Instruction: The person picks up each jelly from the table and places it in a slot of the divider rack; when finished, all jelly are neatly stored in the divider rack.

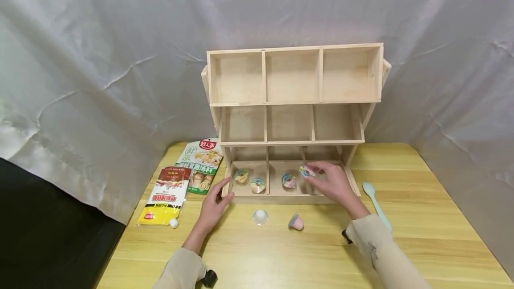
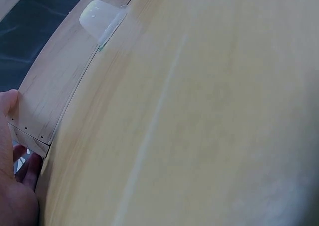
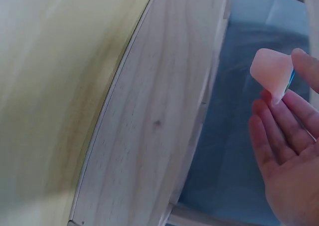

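Observation:
My right hand (image 1: 335, 184) pinches a jelly cup (image 1: 307, 171) by its lid rim, above the lowest tier of the wooden rack (image 1: 295, 200). The right wrist view shows its pink body (image 3: 271, 69) turned outward. At the lowest tier's front left corner, my left hand (image 1: 214, 204) holds the wood, thumb at the front board and fingers round the side. Two yellowish jelly cups (image 1: 258, 185) lie in the left compartment. A pink one (image 1: 288, 181) sits in the middle compartment. On the table before the rack are a white cup (image 1: 260, 217) and another pink cup (image 1: 296, 222).
Two food pouches, one green and white (image 1: 206, 157) and one red and yellow with a white cap (image 1: 166, 195), lie left of the rack. A pale green spoon (image 1: 376, 204) lies on the right. Grey cloth (image 1: 120, 57) hangs behind.

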A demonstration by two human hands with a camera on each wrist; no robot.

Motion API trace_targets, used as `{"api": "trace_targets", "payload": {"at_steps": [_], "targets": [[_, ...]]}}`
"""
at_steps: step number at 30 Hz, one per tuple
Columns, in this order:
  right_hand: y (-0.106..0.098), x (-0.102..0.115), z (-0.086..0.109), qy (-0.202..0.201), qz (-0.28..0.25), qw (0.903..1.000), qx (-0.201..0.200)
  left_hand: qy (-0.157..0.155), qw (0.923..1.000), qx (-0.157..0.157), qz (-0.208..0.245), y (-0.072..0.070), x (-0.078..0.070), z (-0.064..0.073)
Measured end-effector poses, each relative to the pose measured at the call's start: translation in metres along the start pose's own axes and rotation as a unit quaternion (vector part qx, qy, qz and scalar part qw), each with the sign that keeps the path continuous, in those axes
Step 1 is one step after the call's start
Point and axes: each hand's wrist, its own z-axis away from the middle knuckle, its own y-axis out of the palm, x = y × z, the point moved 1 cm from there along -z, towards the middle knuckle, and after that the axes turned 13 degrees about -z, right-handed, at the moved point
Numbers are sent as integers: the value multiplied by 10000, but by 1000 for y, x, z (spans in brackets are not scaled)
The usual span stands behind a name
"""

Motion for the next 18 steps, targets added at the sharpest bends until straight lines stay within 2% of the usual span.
{"api": "trace_targets", "payload": {"at_steps": [4,8,18], "targets": [[5,-5,-11,227,281,9992,162,-31,10000,1,1,1,1,0],[9,-11,-19,426,282,9986,159,-44,10000,3,18,1,1,-1],[27,-27,-29,226,574,9981,-67,-69,10000,18,-60,1,0,-1]]}}
